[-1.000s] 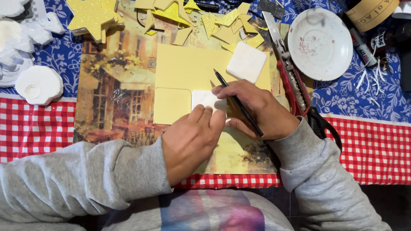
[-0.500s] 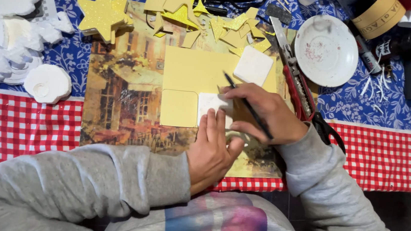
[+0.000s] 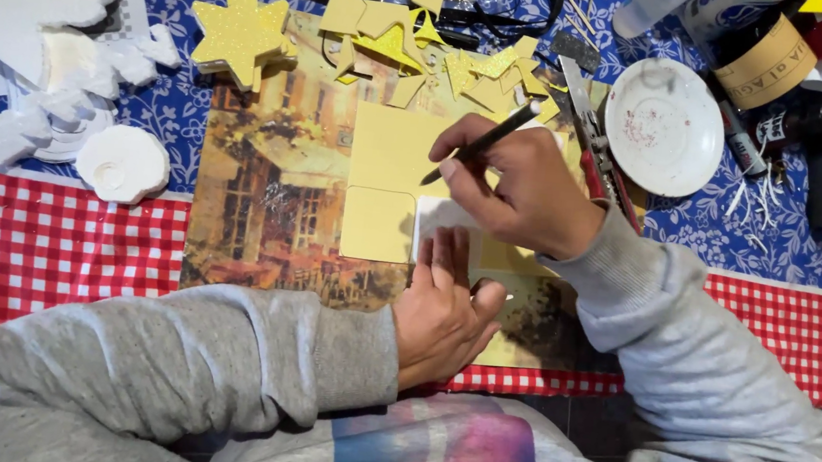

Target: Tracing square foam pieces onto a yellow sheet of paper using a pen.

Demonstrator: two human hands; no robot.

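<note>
My right hand (image 3: 526, 187) grips a dark pencil (image 3: 474, 147), its tip over the yellow foam sheet (image 3: 394, 149) near a small white square template (image 3: 445, 214). My left hand (image 3: 444, 310) lies flat with fingers spread, pressing the white template and the foam down. A smaller rounded yellow foam square (image 3: 378, 224) sits just left of the template. All of this rests on a picture board showing a painted building (image 3: 268, 202). Both arms wear grey sleeves.
Glittery yellow stars (image 3: 242, 36) and yellow foam offcuts (image 3: 419, 46) lie beyond the board. White foam pieces (image 3: 92, 100) are at the left. A white plate (image 3: 664, 125), red-handled tool (image 3: 594, 153), tape roll (image 3: 774, 60) and markers sit at the right.
My right hand has lifted and moved up the sheet with the pencil. My left hand has slid lower and flattened on the template; the view has shifted closer.
</note>
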